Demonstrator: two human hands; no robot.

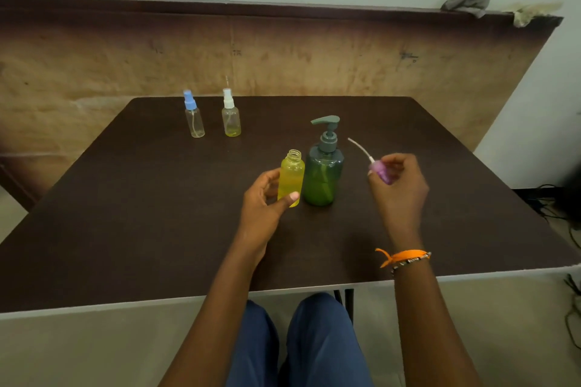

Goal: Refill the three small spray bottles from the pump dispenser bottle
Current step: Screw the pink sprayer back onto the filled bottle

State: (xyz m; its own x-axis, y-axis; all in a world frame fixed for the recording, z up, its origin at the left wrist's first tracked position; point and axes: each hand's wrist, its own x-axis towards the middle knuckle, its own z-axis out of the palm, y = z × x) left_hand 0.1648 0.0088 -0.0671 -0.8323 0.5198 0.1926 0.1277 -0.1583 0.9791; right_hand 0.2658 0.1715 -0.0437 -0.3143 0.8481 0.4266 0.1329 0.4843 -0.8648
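From the head camera, your left hand (267, 198) grips an uncapped yellow spray bottle (291, 177) standing on the dark counter (157, 214), touching the green pump dispenser bottle (323, 173). Your right hand (397, 182) pinches the purple spray cap (382, 170), its dip tube pointing up and away. This bottle looks full, so recapping likely comes next: line the tube up over the neck. Two capped spray bottles, blue-topped (194, 115) and white-topped (231, 115), stand far left. A worn brown board (283, 56) backs the counter.

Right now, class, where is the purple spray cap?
In the head view the purple cap is off its bottle, pinched in the right hand above the table, just right of the green pump bottle, its tube pointing up and left.
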